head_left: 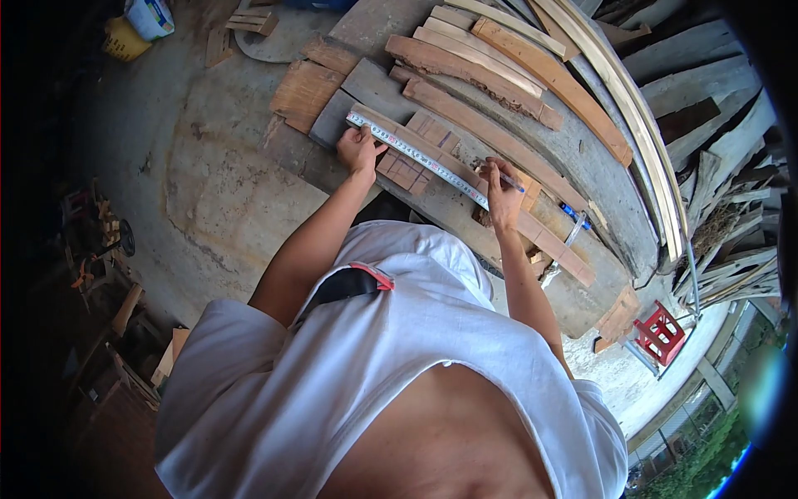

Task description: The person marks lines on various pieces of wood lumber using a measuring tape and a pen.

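Note:
A white measuring tape with printed numbers lies stretched along a long narrow wooden strip. My left hand is closed at the tape's far-left end, its fingers pinching the edge there. Near the tape's other end, my right hand is closed around a pen whose tip points away to the right. Part of the tape is hidden under the right hand. Small wooden blocks with dark pencil-like lines lie below the strip, and similar marked blocks lie just beyond it.
Several boards and a rough-edged plank lie across the work surface. A blue clamp-like tool sits right of my right hand. A red stool stands at right, before stacked timber slabs. A black object with a red edge rests against my shirt.

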